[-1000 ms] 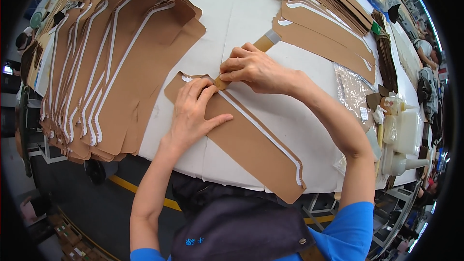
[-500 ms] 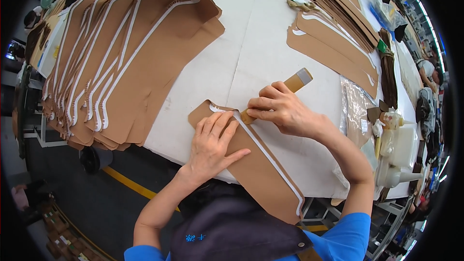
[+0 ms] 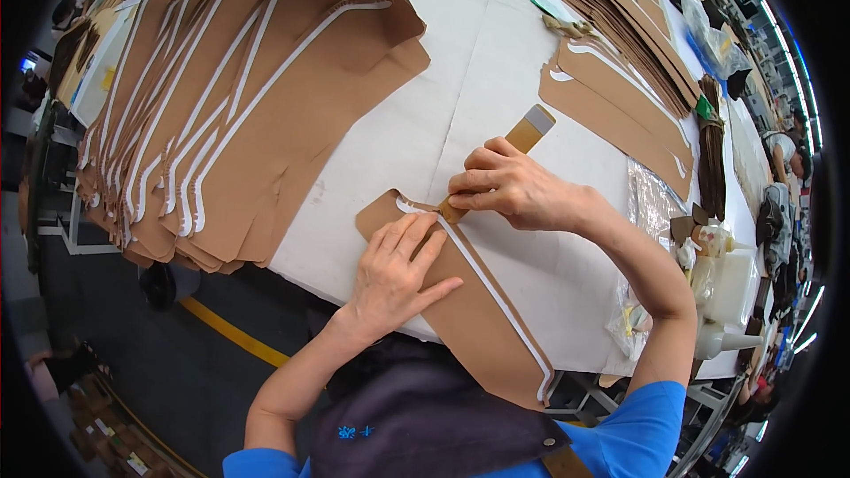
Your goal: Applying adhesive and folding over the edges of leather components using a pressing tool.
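Note:
A brown leather-like panel (image 3: 482, 336) lies slantwise at the table's front edge, its lower end over the edge against my apron. A white strip (image 3: 493, 281) runs along its right-hand side and curves at both ends. My left hand (image 3: 394, 267) rests flat on the panel's upper part, thumb spread, fingertips beside the strip. My right hand (image 3: 513, 184) is closed around a flat yellowish-brown tool (image 3: 529, 131) with a grey upper end. The tool's lower tip is at the panel's edge, close to my left fingertips; whether it touches the strip I cannot tell.
Overlapping brown panels with white strips (image 3: 257, 137) fan across the table's left. On the right are two similar panels (image 3: 611, 111), a tall brown stack (image 3: 624, 26), a clear plastic bag (image 3: 651, 190) and a whitish bottle (image 3: 730, 288). The white tabletop (image 3: 425, 142) lies between.
My right hand has shifted a little left, and the tool stands slightly steeper. My left hand stays flat on the panel. The whole view has shifted slightly.

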Tool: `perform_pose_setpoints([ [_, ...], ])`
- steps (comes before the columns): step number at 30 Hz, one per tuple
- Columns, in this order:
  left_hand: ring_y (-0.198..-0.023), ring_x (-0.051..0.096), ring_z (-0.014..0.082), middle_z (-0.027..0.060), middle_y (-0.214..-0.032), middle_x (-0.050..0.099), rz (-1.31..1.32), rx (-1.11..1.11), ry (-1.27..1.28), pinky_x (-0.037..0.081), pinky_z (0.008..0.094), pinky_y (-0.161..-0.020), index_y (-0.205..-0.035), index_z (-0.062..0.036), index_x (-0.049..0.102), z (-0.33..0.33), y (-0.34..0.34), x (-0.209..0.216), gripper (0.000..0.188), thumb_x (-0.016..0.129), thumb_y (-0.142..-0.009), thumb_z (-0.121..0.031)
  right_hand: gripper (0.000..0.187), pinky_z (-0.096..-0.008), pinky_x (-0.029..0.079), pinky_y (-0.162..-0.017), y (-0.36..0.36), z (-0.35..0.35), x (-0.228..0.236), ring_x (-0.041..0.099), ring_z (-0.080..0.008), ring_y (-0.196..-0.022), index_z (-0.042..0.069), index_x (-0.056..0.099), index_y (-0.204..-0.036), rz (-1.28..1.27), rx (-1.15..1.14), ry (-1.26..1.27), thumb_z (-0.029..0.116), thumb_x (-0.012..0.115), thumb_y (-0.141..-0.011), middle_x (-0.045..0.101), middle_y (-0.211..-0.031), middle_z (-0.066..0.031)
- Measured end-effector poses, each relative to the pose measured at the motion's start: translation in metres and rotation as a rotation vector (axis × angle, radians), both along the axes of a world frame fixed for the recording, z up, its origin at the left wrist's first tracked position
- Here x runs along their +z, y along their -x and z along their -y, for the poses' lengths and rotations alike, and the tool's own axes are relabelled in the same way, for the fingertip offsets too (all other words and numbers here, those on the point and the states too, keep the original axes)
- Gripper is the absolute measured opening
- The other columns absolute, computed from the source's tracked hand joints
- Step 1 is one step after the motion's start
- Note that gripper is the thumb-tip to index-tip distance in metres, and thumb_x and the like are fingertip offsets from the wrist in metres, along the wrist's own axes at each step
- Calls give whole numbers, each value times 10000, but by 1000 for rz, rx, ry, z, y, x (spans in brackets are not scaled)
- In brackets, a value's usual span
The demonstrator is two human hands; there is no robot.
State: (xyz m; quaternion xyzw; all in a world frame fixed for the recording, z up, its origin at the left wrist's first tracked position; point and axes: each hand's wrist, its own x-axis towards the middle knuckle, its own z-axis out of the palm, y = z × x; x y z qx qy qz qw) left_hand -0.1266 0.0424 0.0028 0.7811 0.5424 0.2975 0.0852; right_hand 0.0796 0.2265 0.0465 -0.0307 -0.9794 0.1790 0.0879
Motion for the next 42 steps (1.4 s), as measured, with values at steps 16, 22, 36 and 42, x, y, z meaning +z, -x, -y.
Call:
perform_pose_setpoints([
  [16,-1279,585,350,145,-1347,624,13,-5,-42,491,479,-1039,-1209,-24,704,-1,-1,-2,556,901,-794,-337,317,-397,432,-980,29,-14,0,589,-229,-1073,76,769,-1089,39,117,-16,-44,726,-799,691,-1175,-13],
  [22,-1283,530,341,140,-1435,586,10,73,-46,436,467,-1047,-1219,-30,680,3,-2,-2,550,881,-817,-347,313,-405,430,-945,-9,5,14,590,-218,-1118,122,773,-1140,-97,-224,-35,17,744,-847,698,-1167,-8],
  [36,-1200,581,309,129,-1340,658,-226,-53,-119,441,476,-1035,-1231,-21,662,-9,13,-1,506,839,-859,-316,338,-440,484,-944,-207,142,-3,625,-327,-1094,30,734,-1186,-86,-1179,-237,-52,717,-858,694,-1204,-88],
  [42,-1226,568,308,117,-1270,623,-84,-293,9,426,461,-1063,-1239,-41,662,-43,-2,27,510,849,-834,-288,358,-459,458,-1006,-238,167,-18,615,-342,-1134,23,714,-1215,-2,-1368,-517,30,754,-859,675,-1234,-131],
])
